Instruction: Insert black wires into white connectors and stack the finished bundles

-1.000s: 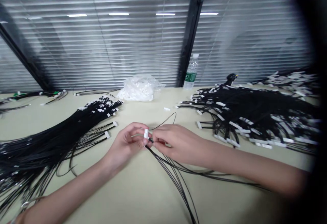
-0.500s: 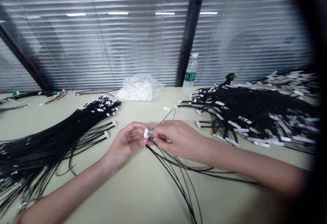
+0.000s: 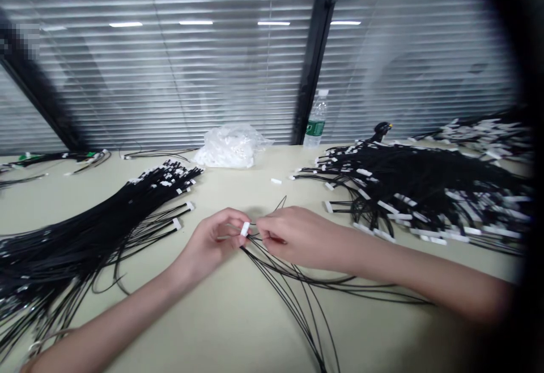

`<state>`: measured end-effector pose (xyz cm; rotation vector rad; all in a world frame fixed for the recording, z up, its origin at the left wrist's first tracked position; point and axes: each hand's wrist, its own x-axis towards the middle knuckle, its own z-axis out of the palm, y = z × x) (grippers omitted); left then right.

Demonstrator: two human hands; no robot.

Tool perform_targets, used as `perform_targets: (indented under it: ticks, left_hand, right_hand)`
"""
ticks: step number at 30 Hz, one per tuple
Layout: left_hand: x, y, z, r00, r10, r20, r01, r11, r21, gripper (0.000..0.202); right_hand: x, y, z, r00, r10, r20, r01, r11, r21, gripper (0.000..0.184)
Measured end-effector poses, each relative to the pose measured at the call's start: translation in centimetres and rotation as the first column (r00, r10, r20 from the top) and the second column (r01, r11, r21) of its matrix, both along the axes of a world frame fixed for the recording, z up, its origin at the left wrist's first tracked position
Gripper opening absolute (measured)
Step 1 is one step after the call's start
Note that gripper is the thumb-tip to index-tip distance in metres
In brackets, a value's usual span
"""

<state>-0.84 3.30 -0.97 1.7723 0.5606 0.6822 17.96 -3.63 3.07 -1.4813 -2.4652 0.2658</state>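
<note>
My left hand [image 3: 223, 234] pinches a small white connector housing [image 3: 245, 229] between thumb and fingers. Just to the right, my right hand [image 3: 287, 231] is closed on a thin black wire [image 3: 280, 203], whose loop sticks up behind the knuckles. Its end points toward the connector; whether it sits inside, I cannot tell. Several black wires [image 3: 293, 310] run from beneath the connector across the table toward the front edge and to the right under my right forearm. The fingertips of my right hand are partly hidden.
A thick bundle of black cables [image 3: 106, 220] with white ends lies at the left. On the right spreads a large pile of black cables [image 3: 425, 180] with white connectors. Behind are a clear plastic bag [image 3: 233, 146], a water bottle [image 3: 315, 121] and one loose white connector [image 3: 276, 181].
Both hands have moved slightly down toward me. The connector is turned and tilted differently in my left hand, and the wire loop behind my right hand shows smaller.
</note>
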Motion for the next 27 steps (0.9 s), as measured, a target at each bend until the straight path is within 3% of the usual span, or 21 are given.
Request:
perform_targets:
  ticks: [9, 18, 27]
  left_hand:
    - [0.1, 0.2, 0.2, 0.999, 0.03, 0.043, -0.026, 0.996, -0.091, 0.017]
    - [0.0, -0.2, 0.0, 0.997, 0.002, 0.078, 0.013, 0.981, -0.194, 0.017]
    - [0.0, 0.1, 0.1, 0.992, 0.001, 0.123, 0.03, 0.966, -0.255, 0.023]
  right_hand:
    - [-0.5, 0.4, 0.0, 0.987, -0.105, -0.119, 0.104, 0.994, -0.016, 0.007]
    - [0.7, 0.6, 0.6, 0.982, -0.006, -0.187, -0.048, 0.958, -0.282, 0.011]
    - [1.3, 0.9, 0.6, 0.942, -0.099, -0.322, 0.029, 0.976, -0.216, 0.016]
